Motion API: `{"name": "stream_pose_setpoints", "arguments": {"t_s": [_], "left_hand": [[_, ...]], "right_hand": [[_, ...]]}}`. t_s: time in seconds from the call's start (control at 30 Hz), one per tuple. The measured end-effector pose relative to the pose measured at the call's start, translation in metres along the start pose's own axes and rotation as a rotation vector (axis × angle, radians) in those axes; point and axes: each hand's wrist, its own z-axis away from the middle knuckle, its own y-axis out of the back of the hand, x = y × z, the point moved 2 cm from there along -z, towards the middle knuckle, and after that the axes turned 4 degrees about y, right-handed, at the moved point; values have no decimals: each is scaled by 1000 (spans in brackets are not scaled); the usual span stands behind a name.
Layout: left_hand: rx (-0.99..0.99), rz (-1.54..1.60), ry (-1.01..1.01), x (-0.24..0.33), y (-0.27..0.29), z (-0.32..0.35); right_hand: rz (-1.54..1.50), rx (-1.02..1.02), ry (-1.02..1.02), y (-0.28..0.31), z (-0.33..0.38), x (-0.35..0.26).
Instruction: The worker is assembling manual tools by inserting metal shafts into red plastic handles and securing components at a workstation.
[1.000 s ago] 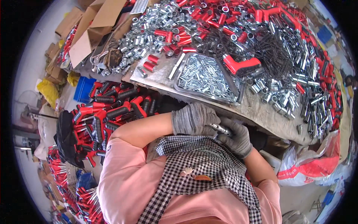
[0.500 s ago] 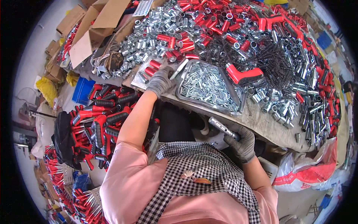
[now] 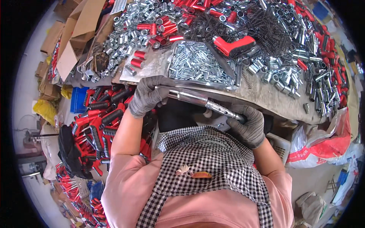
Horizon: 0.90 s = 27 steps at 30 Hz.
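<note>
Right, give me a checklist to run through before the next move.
1. Left hand grips the silver tube: ok.
2. Right hand grips the narrower metal rod: ok.
3. Gray gloves on both hands: ok.
4. Rod fully seated in the tube: cannot tell, the joint is too small to judge.
5. Tube clear of the tabletop edge: cannot tell, they lie close in this view.
6. Metal tray upright, holding pins: ok.

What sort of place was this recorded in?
Probably a small hand-assembly workshop: a bench heaped with loose metal sleeves, a tray of short metal pins, and a pile of red-and-black handles to the person's left.
</note>
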Motion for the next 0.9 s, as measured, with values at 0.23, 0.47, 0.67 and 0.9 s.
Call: {"name": "stream_pose_setpoints", "arguments": {"t_s": [0.23, 0.47, 0.67, 0.9], "left_hand": [[-160, -5, 59, 4, -16, -7], [-315, -231, -334, -4, -54, -10], [-177, -270, -300, -19, -71, -13], [-239, -217, -152, -12, -78, -16]], "right_hand": [[-20, -87, 0, 7, 0, 23], [-42, -165, -110, -15, 13, 23], [20, -159, -68, -27, -1, 7], [-29, -197, -211, -18, 10, 12]]}}
